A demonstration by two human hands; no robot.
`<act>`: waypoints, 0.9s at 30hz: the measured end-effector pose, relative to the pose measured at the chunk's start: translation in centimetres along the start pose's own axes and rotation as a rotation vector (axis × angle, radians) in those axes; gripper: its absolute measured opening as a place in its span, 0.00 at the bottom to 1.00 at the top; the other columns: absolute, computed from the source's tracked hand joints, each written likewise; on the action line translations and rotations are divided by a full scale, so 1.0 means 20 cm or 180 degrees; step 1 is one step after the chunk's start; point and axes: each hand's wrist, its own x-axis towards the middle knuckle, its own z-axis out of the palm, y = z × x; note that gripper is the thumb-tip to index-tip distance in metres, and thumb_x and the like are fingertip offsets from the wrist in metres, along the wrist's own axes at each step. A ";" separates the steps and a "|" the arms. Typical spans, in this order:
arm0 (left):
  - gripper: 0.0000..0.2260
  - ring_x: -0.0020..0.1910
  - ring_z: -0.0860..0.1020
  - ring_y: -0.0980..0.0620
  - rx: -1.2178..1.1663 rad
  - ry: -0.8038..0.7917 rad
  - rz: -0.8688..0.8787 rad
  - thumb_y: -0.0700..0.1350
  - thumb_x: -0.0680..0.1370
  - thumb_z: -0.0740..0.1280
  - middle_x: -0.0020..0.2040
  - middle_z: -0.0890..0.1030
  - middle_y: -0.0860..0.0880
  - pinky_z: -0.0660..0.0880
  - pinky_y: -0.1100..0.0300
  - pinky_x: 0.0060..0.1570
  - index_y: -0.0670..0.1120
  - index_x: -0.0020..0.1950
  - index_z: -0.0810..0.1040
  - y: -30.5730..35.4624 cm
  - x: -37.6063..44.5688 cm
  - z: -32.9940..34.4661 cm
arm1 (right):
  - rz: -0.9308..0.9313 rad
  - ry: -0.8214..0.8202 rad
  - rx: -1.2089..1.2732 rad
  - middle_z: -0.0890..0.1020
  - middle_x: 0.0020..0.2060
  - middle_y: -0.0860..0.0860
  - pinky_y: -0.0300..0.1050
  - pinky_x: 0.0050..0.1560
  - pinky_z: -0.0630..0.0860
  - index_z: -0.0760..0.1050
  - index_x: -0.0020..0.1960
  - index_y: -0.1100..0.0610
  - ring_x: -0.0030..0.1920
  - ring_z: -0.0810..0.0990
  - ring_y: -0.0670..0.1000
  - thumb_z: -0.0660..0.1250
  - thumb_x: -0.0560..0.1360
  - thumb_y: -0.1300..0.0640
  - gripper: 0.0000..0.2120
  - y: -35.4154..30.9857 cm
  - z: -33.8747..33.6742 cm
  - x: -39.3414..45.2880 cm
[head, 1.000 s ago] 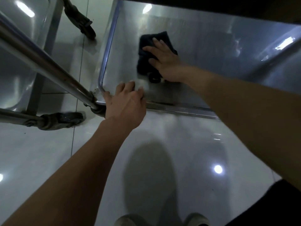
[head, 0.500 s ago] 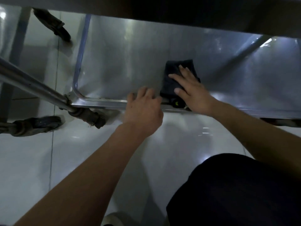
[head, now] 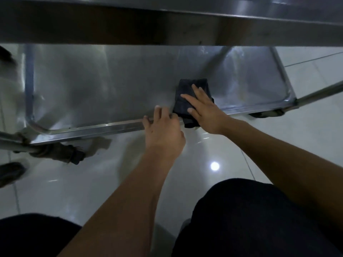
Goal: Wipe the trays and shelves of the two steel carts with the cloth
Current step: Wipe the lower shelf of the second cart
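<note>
Steel fills the head view as a person crouches at the low shelf of a cart (head: 104, 84), a dull, scuffed stainless tray with a raised rim that sits just above the glossy pale tiled floor (head: 115, 175). The right hand (head: 203, 108) lies flat, fingers straight and slightly spread, pressing a folded dark cloth (head: 185, 98) onto the shelf at its near edge; the cloth's lower corner hangs over the rim toward the floor. Just beside it, the left hand (head: 163, 130) grips the shelf's near rim (head: 96, 129), fingers curled over the metal lip and the thumb out to the left along it. Above both hands runs the dark underside of the cart's upper steel tray (head: 130, 25), which spans the top of the view. A worn black caster wheel (head: 74, 156) stands on the floor below the shelf's near-left corner, and a round steel tube leg (head: 319, 94) angles away from the near-right corner. Both bare forearms reach in from the bottom, with the person's knees in dark fabric (head: 250, 219) to either side. A ceiling light reflects as a bright spot (head: 215, 166) on the tiles between the arms.
</note>
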 end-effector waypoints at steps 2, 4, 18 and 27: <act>0.17 0.76 0.58 0.44 -0.0085 -0.0039 -0.0129 0.49 0.77 0.64 0.71 0.67 0.46 0.58 0.34 0.71 0.47 0.65 0.77 0.04 0.01 -0.01 | 0.0089 -0.0301 -0.0080 0.39 0.81 0.52 0.56 0.79 0.45 0.49 0.82 0.48 0.80 0.38 0.55 0.52 0.86 0.50 0.26 -0.02 -0.05 0.01; 0.15 0.76 0.60 0.44 -0.0109 0.0010 -0.0194 0.49 0.77 0.64 0.69 0.69 0.45 0.60 0.33 0.69 0.47 0.62 0.79 0.06 0.04 -0.03 | 0.0127 -0.0583 -0.0240 0.37 0.80 0.53 0.58 0.79 0.44 0.46 0.82 0.47 0.80 0.37 0.55 0.52 0.86 0.50 0.27 -0.03 -0.10 0.02; 0.12 0.56 0.76 0.47 0.0178 0.0494 -0.0040 0.43 0.73 0.63 0.53 0.77 0.50 0.71 0.51 0.50 0.50 0.52 0.83 -0.02 0.07 -0.01 | -0.0442 0.0207 -0.0103 0.42 0.81 0.47 0.56 0.78 0.41 0.53 0.80 0.42 0.80 0.38 0.49 0.49 0.85 0.47 0.23 0.11 0.04 0.12; 0.09 0.37 0.69 0.49 0.0153 0.0663 -0.0555 0.42 0.72 0.64 0.44 0.79 0.50 0.61 0.56 0.43 0.50 0.48 0.80 0.06 0.12 -0.04 | -0.0840 0.0560 0.0008 0.46 0.81 0.48 0.55 0.77 0.42 0.57 0.79 0.42 0.80 0.41 0.49 0.51 0.84 0.47 0.23 0.16 0.06 0.20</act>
